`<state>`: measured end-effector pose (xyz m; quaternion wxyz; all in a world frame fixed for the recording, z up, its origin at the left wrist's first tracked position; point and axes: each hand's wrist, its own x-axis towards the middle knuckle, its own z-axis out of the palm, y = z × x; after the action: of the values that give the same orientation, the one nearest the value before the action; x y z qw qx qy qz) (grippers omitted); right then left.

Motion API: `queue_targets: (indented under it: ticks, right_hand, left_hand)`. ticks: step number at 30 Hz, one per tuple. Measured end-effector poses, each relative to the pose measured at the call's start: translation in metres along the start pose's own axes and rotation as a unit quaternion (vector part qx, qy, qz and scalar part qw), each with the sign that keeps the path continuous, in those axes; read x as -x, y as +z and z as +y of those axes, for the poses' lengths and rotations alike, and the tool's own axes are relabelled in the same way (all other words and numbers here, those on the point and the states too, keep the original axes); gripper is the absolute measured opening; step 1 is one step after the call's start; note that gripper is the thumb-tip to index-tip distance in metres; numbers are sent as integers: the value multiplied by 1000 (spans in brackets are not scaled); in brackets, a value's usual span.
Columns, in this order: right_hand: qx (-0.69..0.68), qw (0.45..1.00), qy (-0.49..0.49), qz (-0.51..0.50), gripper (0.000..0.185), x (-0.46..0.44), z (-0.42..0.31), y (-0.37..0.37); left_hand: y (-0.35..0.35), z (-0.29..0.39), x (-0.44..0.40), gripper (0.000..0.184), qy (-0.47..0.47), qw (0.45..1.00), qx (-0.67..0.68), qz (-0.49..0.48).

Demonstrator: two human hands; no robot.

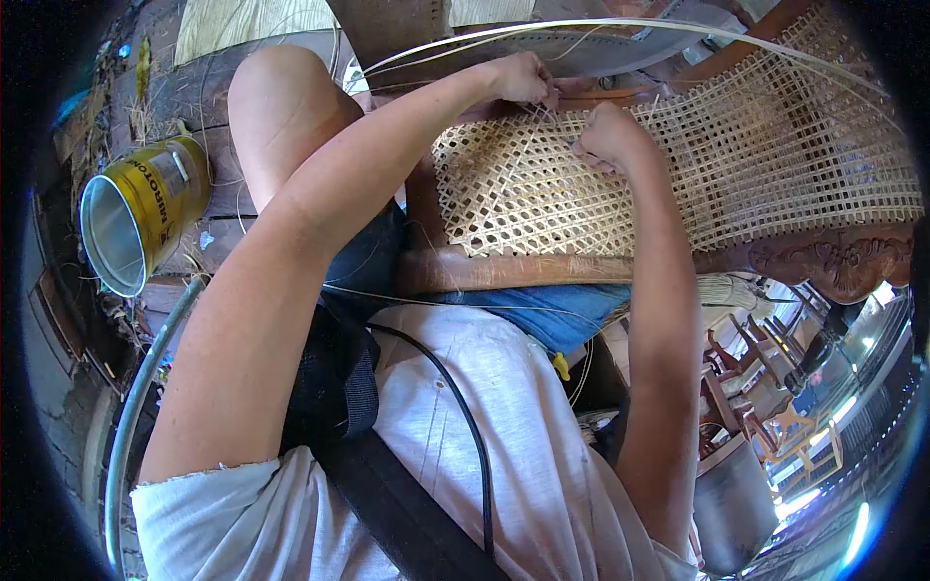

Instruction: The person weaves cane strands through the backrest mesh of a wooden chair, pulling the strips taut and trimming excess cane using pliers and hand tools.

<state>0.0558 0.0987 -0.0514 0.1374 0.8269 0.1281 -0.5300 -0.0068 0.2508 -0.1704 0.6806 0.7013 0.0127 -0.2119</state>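
Observation:
A wooden frame (523, 272) with woven cane (523, 194) lies across the lap. My left hand (523, 79) is at the far rail of the frame, its fingers pinched together around a thin cane strand at the weave's edge. Just to the right, my right hand (610, 137) rests over the weave with its fingers curled closed; what they hold, if anything, is hidden under the hand. Open holes of the weave show between and below both hands. Long pale strands (601, 21) arch above the hands towards the right.
On the left, a yellow metal can (160, 198) lies on its side on the wooden floor, near a bent grey hose (145, 387). Carved wood (843, 257) edges the frame at the right. Wooden chairs (809, 450) stand at the lower right. A bare knee (281, 107) is left of the frame.

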Motion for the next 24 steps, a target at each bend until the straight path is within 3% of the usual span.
queue_targets:
  ticks: [4, 6, 7, 9, 10, 12, 13, 15, 16, 18, 19, 21, 22, 24]
  right_hand:
    - [8, 1000, 24, 11, 26, 17, -20, 2]
    - [54, 982, -21, 181, 32, 16, -22, 18]
    - [55, 982, -21, 180, 32, 14, -19, 25]
    - [40, 950, -79, 301, 20, 15, -11, 31]
    - [41, 949, -79, 302, 20, 14, -6, 26]
    - [1, 990, -11, 140, 24, 18, -7, 9]
    - [-2, 990, -8, 142, 24, 17, -6, 8]
    - [-36, 998, 22, 45, 31, 16, -7, 0]
    - [-42, 997, 24, 52, 31, 17, -8, 2]
    - [54, 982, -6, 183, 39, 27, -11, 12]
    - [48, 981, -1, 189, 39, 33, -7, 17]
    - [47, 949, -20, 310, 45, 52, -8, 23]
    - [47, 990, 42, 125, 50, 63, -4, 1]
    - [51, 981, 78, 172, 52, 72, 28, 11]
  left_hand:
    - [3, 3, 0, 18, -76, 996, -29, 27]
    - [2, -1, -4, 17, -62, 997, -39, 24]
    - [2, -4, -4, 17, -63, 997, -38, 25]
    - [3, -5, -5, 17, -9, 1000, -24, 2]
    - [5, -5, -5, 17, -8, 1000, -23, 2]
    - [9, -5, -6, 20, 12, 997, -47, -52]
    - [12, -5, -5, 20, 15, 997, -49, -56]
    - [14, 1, -5, 20, 6, 996, -69, -57]
    - [13, -4, -9, 21, 4, 995, -59, -77]
    - [13, 8, -4, 22, -1, 989, -126, -73]
    - [12, 15, 1, 22, -11, 981, -185, -61]
    - [12, 25, 6, 24, -3, 981, -183, -65]
    - [13, 31, 9, 24, -3, 977, -210, -45]
    - [13, 46, 19, 24, -4, 972, -230, -41]
